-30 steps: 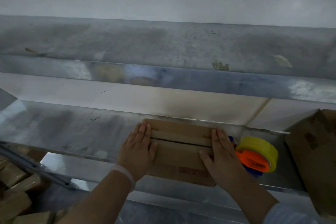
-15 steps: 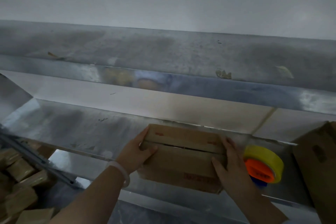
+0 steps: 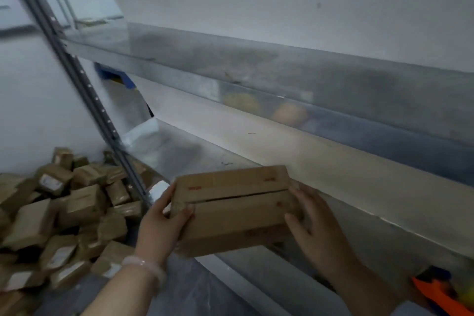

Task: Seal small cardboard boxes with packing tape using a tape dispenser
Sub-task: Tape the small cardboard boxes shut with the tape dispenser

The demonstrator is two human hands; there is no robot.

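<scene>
1. Above the front edge of a grey metal shelf [image 3: 184, 151], a small brown cardboard box [image 3: 230, 213] is carried between both hands; it appears lifted off the shelf surface.
2. Left hand [image 3: 161, 223]: grips the box's left end, with the thumb curled onto the top face.
3. Right hand [image 3: 315, 228]: fingers spread and nearly straight, pressed against the right end.
4. Orientation: the long axis runs left to right, with the right end slightly higher. The flapped top faces up, and its dark seam follows the long axis.
5. Step: the seam gapes and no tape is discernible, so sealing probably remains to be done. The next move calls for a flat, steadied box and a reach to the orange-and-blue tape dispenser [image 3: 433, 290], which is cropped at lower right.
6. Lower left: a heap of small brown parcels [image 3: 64, 210].
</scene>
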